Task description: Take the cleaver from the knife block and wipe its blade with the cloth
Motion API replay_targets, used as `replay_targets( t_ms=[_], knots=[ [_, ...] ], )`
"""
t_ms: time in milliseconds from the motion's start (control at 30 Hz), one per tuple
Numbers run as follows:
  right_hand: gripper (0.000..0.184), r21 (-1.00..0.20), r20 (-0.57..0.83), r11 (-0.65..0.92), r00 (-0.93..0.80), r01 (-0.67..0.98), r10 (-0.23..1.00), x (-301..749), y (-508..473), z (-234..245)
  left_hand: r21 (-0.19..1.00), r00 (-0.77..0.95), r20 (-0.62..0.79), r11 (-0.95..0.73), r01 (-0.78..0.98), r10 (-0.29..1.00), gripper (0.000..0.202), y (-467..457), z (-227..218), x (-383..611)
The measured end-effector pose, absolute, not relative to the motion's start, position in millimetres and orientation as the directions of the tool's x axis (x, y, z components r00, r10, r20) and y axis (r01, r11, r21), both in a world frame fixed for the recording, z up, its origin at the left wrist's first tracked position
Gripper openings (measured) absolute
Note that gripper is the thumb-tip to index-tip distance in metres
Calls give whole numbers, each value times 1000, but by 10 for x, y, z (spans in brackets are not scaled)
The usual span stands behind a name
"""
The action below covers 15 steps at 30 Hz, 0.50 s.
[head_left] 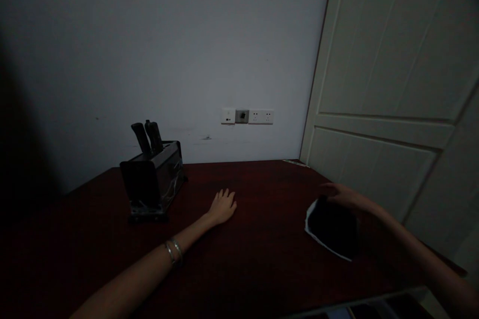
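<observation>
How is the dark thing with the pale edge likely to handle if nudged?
The dark thing may flex a little, since its pale edge looks thin and uneven. It seems unlikely to roll, given its broad, cornered outline. Its face is too dim to judge weight or slipperiness.

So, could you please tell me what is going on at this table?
A person has both bare hands out over a dark red table. The left hand is palm down on the tabletop and holds nothing that shows. The right hand is at the far edge of a dark, pale-edged thing; it is too dim to tell what that is or whether it is gripped. To the left stands a box-shaped holder with dark handles sticking up.
</observation>
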State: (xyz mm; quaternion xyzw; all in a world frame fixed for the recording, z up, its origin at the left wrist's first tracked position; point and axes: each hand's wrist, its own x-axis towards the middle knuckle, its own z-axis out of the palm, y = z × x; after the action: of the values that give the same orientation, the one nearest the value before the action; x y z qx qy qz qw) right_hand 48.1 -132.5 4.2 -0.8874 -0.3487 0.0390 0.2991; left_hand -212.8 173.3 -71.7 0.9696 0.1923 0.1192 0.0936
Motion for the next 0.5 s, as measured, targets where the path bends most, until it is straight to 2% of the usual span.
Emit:
replay_targets(
  t_ms=[67,133,200,233,267,333,400,500],
  knots=[
    [55,-642,48,-506,688,577,724,340,-1136,223,347,913,236,-906,242,334,57,1629,-695,-2088],
    [56,-690,75,-393,600,608,796,155,-944,386,579,932,245,-811,80,267,65,1483,-682,-2025],
    [55,-731,125,-269,511,627,850,-59,-766,522,836,937,187,-549,6,295,72,1317,-677,-1957],
    [55,-758,145,-211,474,618,869,-169,-686,580,922,934,133,-386,5,330,75,1237,-675,-1933],
    [54,-780,166,-161,449,605,878,-278,-612,632,972,930,84,-236,3,359,77,1166,-671,-1920],
    [56,-827,191,-79,411,556,891,-481,-485,721,999,923,54,-23,-49,380,73,1063,-652,-1942],
    [57,-856,207,-28,392,516,897,-656,-378,793,988,910,85,82,-129,405,57,1031,-615,-2036],
    [53,-882,218,3,404,471,888,-864,-221,860,972,876,87,152,-179,475,36,1114,-522,-2298]
  ],
)
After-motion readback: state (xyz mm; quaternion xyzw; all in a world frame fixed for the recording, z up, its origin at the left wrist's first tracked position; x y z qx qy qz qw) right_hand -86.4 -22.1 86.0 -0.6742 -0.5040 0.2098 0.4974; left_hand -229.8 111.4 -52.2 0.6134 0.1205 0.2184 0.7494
